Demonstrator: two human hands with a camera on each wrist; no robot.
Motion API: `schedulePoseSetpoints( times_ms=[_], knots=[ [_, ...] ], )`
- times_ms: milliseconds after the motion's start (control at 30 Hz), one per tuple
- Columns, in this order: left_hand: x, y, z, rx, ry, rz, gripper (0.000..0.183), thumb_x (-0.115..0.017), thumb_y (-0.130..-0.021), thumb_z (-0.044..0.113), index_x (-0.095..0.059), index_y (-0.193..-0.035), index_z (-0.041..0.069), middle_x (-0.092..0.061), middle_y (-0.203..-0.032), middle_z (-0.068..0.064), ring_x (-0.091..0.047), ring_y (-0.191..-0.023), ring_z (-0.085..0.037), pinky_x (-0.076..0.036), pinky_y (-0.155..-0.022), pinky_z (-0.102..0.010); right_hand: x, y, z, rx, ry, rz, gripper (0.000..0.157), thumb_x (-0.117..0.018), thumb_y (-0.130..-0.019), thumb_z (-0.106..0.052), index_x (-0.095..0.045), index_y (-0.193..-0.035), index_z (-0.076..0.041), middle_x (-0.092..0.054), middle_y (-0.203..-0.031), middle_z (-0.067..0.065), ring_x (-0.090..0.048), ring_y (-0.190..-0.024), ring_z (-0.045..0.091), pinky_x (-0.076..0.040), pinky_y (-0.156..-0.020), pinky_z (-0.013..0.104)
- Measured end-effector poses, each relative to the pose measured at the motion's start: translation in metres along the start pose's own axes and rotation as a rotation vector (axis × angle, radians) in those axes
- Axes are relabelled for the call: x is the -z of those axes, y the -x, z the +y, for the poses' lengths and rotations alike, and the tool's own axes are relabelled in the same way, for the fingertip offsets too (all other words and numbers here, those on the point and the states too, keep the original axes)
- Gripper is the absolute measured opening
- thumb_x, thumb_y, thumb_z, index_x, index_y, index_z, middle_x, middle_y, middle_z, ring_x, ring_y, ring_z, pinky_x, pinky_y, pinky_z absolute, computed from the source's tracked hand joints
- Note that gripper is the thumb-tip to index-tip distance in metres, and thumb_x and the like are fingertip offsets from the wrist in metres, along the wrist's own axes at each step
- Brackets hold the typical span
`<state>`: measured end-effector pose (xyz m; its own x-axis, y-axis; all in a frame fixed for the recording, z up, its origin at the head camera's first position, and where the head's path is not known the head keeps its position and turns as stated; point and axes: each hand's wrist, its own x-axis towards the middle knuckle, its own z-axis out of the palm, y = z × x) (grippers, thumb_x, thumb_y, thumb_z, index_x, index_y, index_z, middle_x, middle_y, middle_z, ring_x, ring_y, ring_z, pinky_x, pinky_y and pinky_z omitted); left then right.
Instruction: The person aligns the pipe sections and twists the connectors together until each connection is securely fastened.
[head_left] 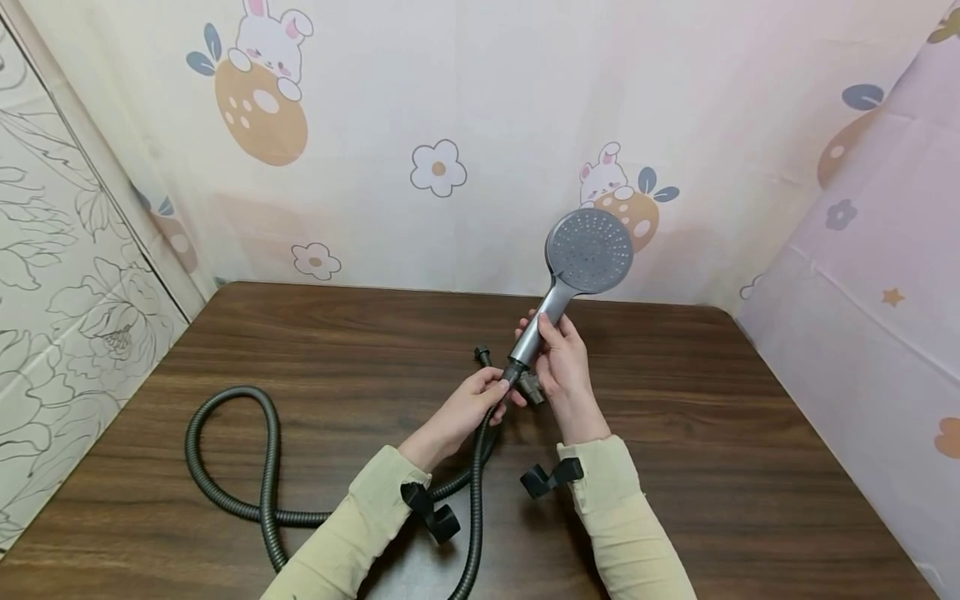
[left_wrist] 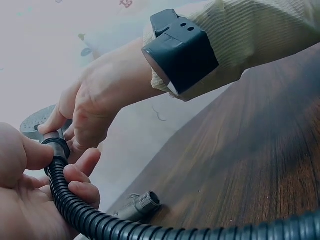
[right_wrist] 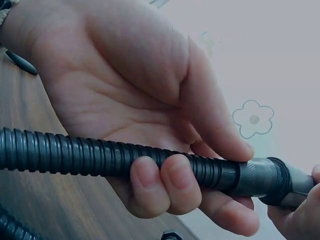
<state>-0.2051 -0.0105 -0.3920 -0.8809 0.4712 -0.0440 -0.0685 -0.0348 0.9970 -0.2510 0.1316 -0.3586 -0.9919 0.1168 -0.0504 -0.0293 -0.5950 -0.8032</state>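
Note:
A grey shower head (head_left: pixel 589 252) is raised above the back of the table, its round spray face toward me. My right hand (head_left: pixel 567 367) grips its handle (head_left: pixel 537 330), thumb along the front. Below, my left hand (head_left: pixel 467 410) holds the end of a dark ribbed shower hose (head_left: pixel 476 500), which meets the handle's lower end. In the right wrist view, the left thumb presses the smooth hose nut (right_wrist: pixel 254 177) while the fingers curl round the ribbed hose (right_wrist: pixel 100 157). A threaded grey fitting (left_wrist: pixel 142 206) lies on the table behind the left hand.
The hose makes a loop (head_left: pixel 197 442) on the left of the brown wooden table (head_left: pixel 720 467). Another dark hose end (head_left: pixel 482 357) lies behind the left hand. A printed curtain (head_left: pixel 450 100) hangs at the back. Each wrist wears a black camera mount (head_left: pixel 552 477).

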Motion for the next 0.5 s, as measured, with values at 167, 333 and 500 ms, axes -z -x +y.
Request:
schedulePoseSetpoints(
  times_ms=[167,333,500],
  knots=[
    [0.0010,-0.0013,-0.0013,-0.002,0.014,0.007,0.026,-0.036,-0.099,0.018,-0.043,-0.117,0.000,-0.063,-0.092,-0.007,-0.042,-0.062,-0.012,-0.037,-0.059,-0.022,-0.0029,0.0004,0.0010,0.023,-0.007,0.001,0.035,-0.044,-0.095,-0.008,-0.039,-0.129,-0.004,-0.051,-0.107,0.009,-0.061,-0.086,0.014,-0.050,-0.082,0.029],
    [0.0019,-0.0016,-0.0018,0.002,0.031,0.018,0.027,-0.036,-0.099,0.018,-0.043,-0.118,0.000,-0.062,-0.092,-0.006,-0.043,-0.063,-0.012,-0.037,-0.059,-0.022,-0.0052,0.0017,0.0026,0.038,0.001,-0.004,0.036,-0.044,-0.095,-0.008,-0.039,-0.130,-0.004,-0.055,-0.101,0.004,-0.061,-0.087,0.014,-0.050,-0.081,0.028],
    [0.0028,-0.0014,-0.0017,0.008,0.039,0.023,0.027,-0.036,-0.099,0.018,-0.043,-0.118,0.000,-0.062,-0.090,-0.004,-0.043,-0.063,-0.012,-0.037,-0.059,-0.022,-0.0064,0.0024,0.0040,0.058,0.009,-0.011,0.039,-0.044,-0.094,-0.007,-0.037,-0.132,-0.002,-0.055,-0.101,0.004,-0.061,-0.087,0.014,-0.051,-0.080,0.028]
  ],
)
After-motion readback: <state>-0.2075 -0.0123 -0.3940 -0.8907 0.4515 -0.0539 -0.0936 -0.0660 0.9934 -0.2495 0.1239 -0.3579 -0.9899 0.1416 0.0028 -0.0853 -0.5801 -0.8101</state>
